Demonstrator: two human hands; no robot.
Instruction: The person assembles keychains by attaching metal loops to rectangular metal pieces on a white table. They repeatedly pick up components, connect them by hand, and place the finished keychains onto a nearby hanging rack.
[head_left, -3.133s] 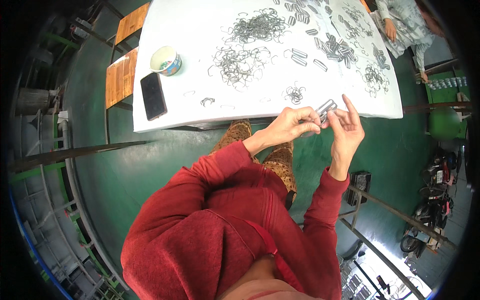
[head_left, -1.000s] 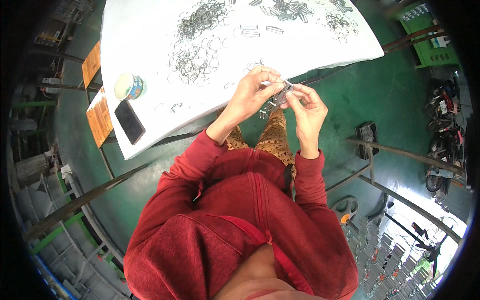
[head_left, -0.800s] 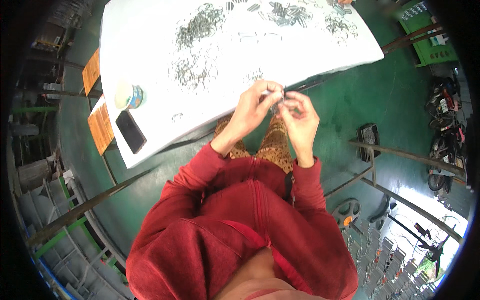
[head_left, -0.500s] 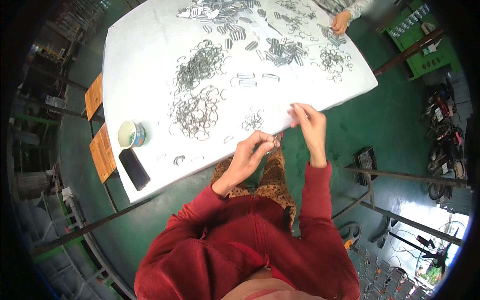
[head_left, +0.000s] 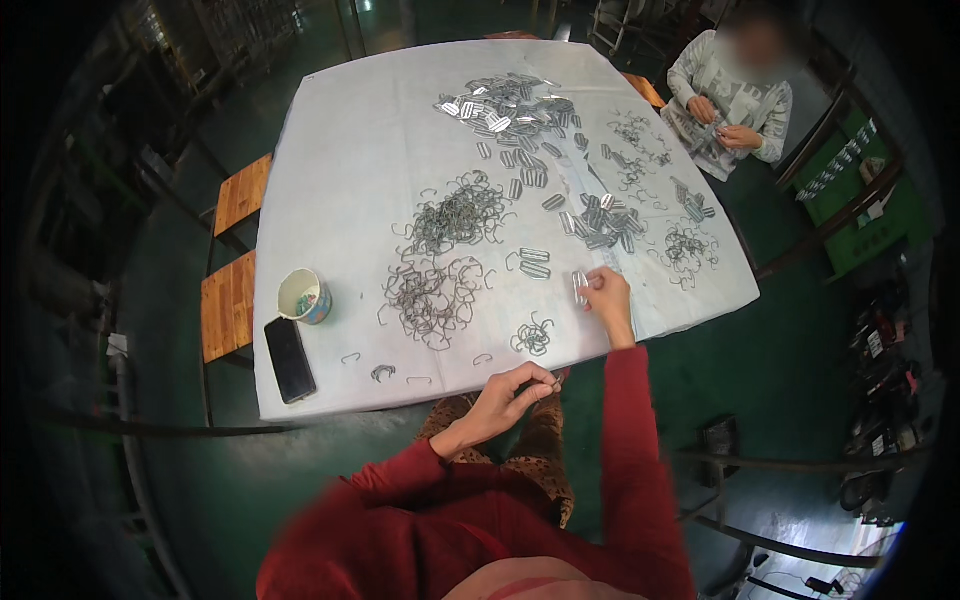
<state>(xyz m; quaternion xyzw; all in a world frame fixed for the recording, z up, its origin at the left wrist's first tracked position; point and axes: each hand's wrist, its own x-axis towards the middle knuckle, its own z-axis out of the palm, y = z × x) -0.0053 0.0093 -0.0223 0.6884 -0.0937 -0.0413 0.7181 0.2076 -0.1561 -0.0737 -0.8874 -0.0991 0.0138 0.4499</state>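
Our right hand (head_left: 608,300) clamps a plate (head_left: 578,287); left hand (head_left: 508,402) pinches a metal bit (head_left: 556,384); hooks (head_left: 533,338) at right hand's 8 o'clock.

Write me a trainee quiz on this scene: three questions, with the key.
1. True or false: the right hand touches a silver, slotted metal plate.
2. Where does the black rectangular phone lie? A: brown wooden stool; B: white-covered table; C: green floor.
3. Fill in: the pale, round cup with a blue outer side stands near the table's ____ edge (left or right).

Key: 1 true; 2 B; 3 left.
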